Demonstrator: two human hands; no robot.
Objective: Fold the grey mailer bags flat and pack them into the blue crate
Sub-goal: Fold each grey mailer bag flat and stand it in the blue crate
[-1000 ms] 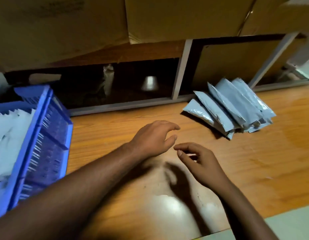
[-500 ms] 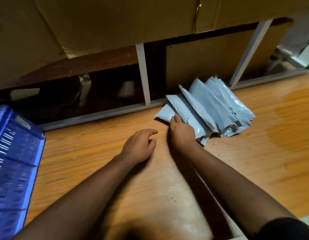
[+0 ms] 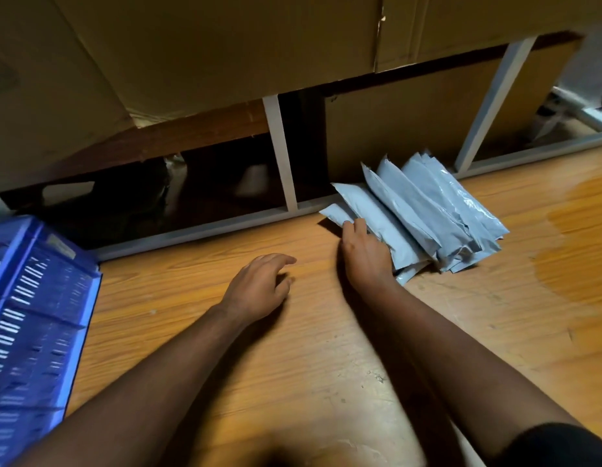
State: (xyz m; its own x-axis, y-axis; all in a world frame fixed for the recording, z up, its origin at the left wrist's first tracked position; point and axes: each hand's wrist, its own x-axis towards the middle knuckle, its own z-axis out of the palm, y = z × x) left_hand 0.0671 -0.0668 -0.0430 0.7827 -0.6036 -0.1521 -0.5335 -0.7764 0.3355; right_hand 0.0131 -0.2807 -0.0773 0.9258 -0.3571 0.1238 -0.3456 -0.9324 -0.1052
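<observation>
Wooden table [image 3: 292, 365] with grey mailer bags [image 3: 427, 210] and blue crate [image 3: 40, 315].

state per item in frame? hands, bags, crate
right hand: on the nearest bag of the pile, grip unclear
left hand: empty, fingers loosely curled, over the table
mailer bags: overlapping pile on table, not in crate
blue crate: far left, contents barely in view

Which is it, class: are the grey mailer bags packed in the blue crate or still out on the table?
Out: the grey mailer bags lie fanned on the table, apart from the blue crate.
</observation>
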